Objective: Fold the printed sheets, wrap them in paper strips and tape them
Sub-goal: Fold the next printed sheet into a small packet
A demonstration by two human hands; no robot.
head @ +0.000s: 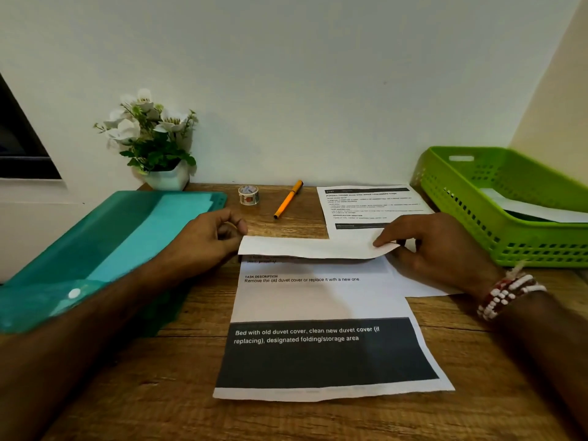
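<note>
Head view: white printed sheet with a black text block (318, 300) is lying flat in the middle of the brown wooden tabletop (152, 393), near edge toward the person. Its far edge is being lifted and curled back toward the person as a white flap (305, 248), so fold one looks like it is only starting and no crease is set yet.

Left hand (219, 237) is pinching the flap's left corner with curled fingers. Right hand (436, 246), red-and-white bead bracelet (506, 294) at the wrist, is pinching the right corner, index finger on top.

A second printed white sheet (369, 205) is lying behind, partly under the first and touching it.

Handling judgement: the paper is looking thin, light and floppy, sagging between the two hands. It is likely sliding easily on the wood and creasing wherever pressed. Corners seem the right hold, keeping edges aligned before flattening; the dark printed band may be scuffing or showing crease lines.

The small patterned tape roll (248, 195) and orange pen (289, 198) are sitting near the wall, apart from the sheets. A lime green slotted plastic basket (471, 198) on the right is holding white paper (534, 208); cannot tell if those are the strips. A teal plastic folder (127, 237) is lying left, with a white pot of white flowers (152, 138) behind it.
</note>
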